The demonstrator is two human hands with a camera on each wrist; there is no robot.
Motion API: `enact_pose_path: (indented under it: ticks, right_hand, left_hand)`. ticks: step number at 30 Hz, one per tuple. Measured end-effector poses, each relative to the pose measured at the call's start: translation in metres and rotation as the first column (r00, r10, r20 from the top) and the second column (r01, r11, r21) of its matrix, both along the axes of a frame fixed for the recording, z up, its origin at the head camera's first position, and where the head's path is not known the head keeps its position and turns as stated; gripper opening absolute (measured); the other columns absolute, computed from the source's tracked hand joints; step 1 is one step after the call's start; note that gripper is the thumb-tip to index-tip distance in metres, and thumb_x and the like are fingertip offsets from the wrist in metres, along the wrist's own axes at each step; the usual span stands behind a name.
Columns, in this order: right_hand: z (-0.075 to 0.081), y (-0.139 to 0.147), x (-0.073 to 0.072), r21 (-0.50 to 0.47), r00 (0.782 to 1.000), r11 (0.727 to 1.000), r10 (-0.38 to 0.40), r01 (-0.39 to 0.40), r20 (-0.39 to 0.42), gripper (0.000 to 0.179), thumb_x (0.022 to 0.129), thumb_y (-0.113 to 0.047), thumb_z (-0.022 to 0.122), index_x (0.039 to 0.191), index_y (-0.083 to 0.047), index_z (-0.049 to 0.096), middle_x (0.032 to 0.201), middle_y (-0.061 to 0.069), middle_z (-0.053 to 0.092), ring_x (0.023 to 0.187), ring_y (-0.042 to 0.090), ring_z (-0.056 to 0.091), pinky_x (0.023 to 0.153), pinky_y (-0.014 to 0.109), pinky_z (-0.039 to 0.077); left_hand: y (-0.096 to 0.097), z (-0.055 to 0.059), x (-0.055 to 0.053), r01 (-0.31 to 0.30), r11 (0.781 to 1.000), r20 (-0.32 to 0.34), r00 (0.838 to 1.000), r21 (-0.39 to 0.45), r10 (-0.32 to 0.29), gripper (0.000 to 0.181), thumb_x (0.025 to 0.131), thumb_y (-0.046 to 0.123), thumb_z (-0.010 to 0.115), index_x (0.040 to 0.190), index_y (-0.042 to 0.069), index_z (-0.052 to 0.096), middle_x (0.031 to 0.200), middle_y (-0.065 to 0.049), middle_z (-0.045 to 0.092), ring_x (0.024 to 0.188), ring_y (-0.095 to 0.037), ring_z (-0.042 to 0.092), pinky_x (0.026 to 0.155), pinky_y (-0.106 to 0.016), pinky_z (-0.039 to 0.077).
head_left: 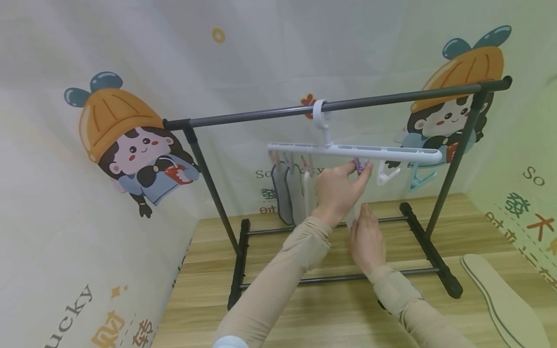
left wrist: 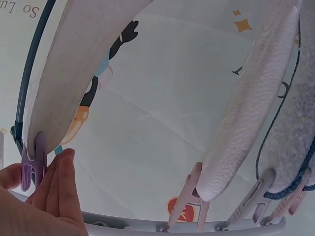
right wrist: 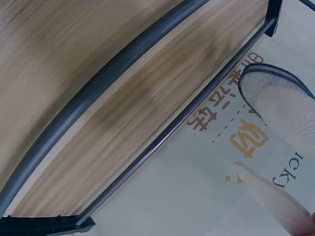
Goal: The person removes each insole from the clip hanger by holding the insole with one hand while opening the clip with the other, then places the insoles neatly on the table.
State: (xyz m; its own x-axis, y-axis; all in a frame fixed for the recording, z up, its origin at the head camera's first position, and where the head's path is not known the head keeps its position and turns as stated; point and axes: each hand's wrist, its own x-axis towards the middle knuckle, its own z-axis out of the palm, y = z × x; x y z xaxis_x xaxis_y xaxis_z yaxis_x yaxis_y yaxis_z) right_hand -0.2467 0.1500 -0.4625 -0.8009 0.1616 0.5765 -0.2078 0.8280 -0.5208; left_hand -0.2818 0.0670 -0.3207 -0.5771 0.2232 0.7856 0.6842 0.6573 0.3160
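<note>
My left hand [head_left: 341, 191] pinches a purple clothes peg [head_left: 359, 166] under the white clip hanger [head_left: 383, 153]. In the left wrist view, the end of a pale insole [left wrist: 74, 73] sits between that peg's jaws. Lower down, my right hand [head_left: 369, 241] holds this insole from the side with nearly straight fingers; its thumb is partly hidden. The right wrist view catches the insole [right wrist: 270, 199] almost edge-on at the lower right. Left of my hands, grey and white insoles [head_left: 296, 195] hang from several pegs.
A black metal rack [head_left: 261, 115] carries the hanger by its hook. To the right hang a white peg [head_left: 385, 174] and a teal peg [head_left: 421, 179]. Another insole [head_left: 506, 299] lies on the wooden tabletop [head_left: 196, 290] at the right. Printed cloth [head_left: 243, 63] lines the back and sides.
</note>
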Motion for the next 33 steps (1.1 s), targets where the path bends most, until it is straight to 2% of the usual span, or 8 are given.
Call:
enact_pose_path:
  ticks: [4, 7, 10, 16, 20, 26, 29, 33]
  right_hand:
    - [-0.003, 0.001, 0.001, -0.028, 1.000, 1.000, -0.001, 0.001, -0.003, 0.044, 0.100, -0.001, 0.047, 0.138, 0.019, 0.039, 0.139, 0.038, 0.047, 0.129, 0.051, 0.048, 0.106, 0.060, 0.041]
    - [-0.005, 0.003, 0.004, -0.063, 1.000, 0.998, 0.014, -0.014, 0.010, 0.044, 0.101, -0.001, 0.043, 0.142, 0.015, 0.038, 0.138, 0.036, 0.048, 0.125, 0.051, 0.051, 0.099, 0.062, 0.046]
    - [-0.008, 0.005, 0.007, -0.095, 0.999, 0.995, 0.025, -0.022, 0.032, 0.042, 0.103, -0.003, 0.038, 0.142, 0.013, 0.037, 0.138, 0.035, 0.049, 0.122, 0.051, 0.052, 0.100, 0.063, 0.045]
    - [-0.016, 0.011, 0.019, -0.115, 0.997, 0.993, 0.050, -0.042, 0.062, 0.040, 0.107, -0.009, 0.029, 0.136, 0.014, 0.044, 0.135, 0.035, 0.051, 0.121, 0.052, 0.053, 0.098, 0.064, 0.045]
    - [-0.025, 0.017, 0.028, -0.119, 0.997, 0.993, 0.025, -0.016, 0.070, 0.042, 0.107, -0.011, 0.031, 0.137, 0.015, 0.045, 0.140, 0.035, 0.047, 0.122, 0.053, 0.052, 0.092, 0.065, 0.048]
    - [-0.027, 0.026, 0.040, -0.139, 0.995, 0.990, -0.007, 0.021, 0.097, 0.041, 0.107, -0.013, 0.032, 0.133, 0.013, 0.050, 0.139, 0.034, 0.049, 0.109, 0.053, 0.060, 0.082, 0.064, 0.053]
    - [-0.028, 0.032, 0.045, -0.144, 0.993, 0.989, -0.014, 0.031, 0.115, 0.042, 0.107, -0.013, 0.033, 0.137, 0.012, 0.048, 0.141, 0.033, 0.048, 0.109, 0.054, 0.060, 0.080, 0.065, 0.053]
    - [-0.031, 0.039, 0.051, -0.148, 0.994, 0.988, -0.020, 0.036, 0.107, 0.041, 0.106, -0.011, 0.033, 0.138, 0.011, 0.047, 0.140, 0.034, 0.048, 0.109, 0.055, 0.059, 0.078, 0.066, 0.053]
  left_hand:
    - [-0.001, 0.001, 0.000, -0.011, 1.000, -0.005, 1.000, -0.019, 0.011, 0.028, 0.094, 0.036, 0.063, 0.082, 0.015, 0.079, 0.050, 0.001, 0.059, 0.043, -0.005, 0.033, 0.041, -0.014, 0.019]
    - [-0.001, 0.002, 0.000, 0.005, 1.000, -0.002, 1.000, -0.021, -0.005, 0.029, 0.094, 0.032, 0.061, 0.079, 0.014, 0.079, 0.048, 0.001, 0.057, 0.041, -0.005, 0.031, 0.040, -0.015, 0.019]
    - [-0.002, 0.003, 0.000, 0.016, 1.000, 0.000, 1.000, -0.022, -0.016, 0.030, 0.095, 0.029, 0.059, 0.077, 0.013, 0.078, 0.050, 0.001, 0.061, 0.040, -0.003, 0.029, 0.039, -0.015, 0.018]
    - [-0.003, 0.004, 0.002, 0.004, 1.000, 0.029, 1.000, -0.018, -0.003, 0.028, 0.095, 0.027, 0.058, 0.087, 0.012, 0.080, 0.059, 0.000, 0.069, 0.039, -0.001, 0.025, 0.039, -0.014, 0.017]
    - [-0.004, 0.003, 0.003, 0.017, 1.000, 0.043, 0.999, -0.009, -0.016, 0.028, 0.096, 0.027, 0.058, 0.090, 0.012, 0.080, 0.059, 0.000, 0.069, 0.038, 0.000, 0.024, 0.038, -0.013, 0.016]
    - [-0.005, 0.002, 0.002, 0.036, 0.999, 0.019, 0.999, 0.016, -0.036, 0.027, 0.095, 0.025, 0.058, 0.085, 0.011, 0.080, 0.061, -0.001, 0.071, 0.037, 0.001, 0.022, 0.037, -0.012, 0.016]
    - [-0.005, 0.001, 0.001, 0.049, 0.999, 0.018, 0.999, 0.022, -0.050, 0.027, 0.095, 0.025, 0.059, 0.082, 0.012, 0.079, 0.061, -0.001, 0.072, 0.036, 0.001, 0.022, 0.037, -0.012, 0.016]
    - [-0.005, -0.001, 0.000, 0.056, 0.998, 0.004, 0.998, 0.020, -0.057, 0.028, 0.094, 0.025, 0.060, 0.077, 0.014, 0.078, 0.053, 0.001, 0.066, 0.038, 0.000, 0.022, 0.039, -0.013, 0.017]
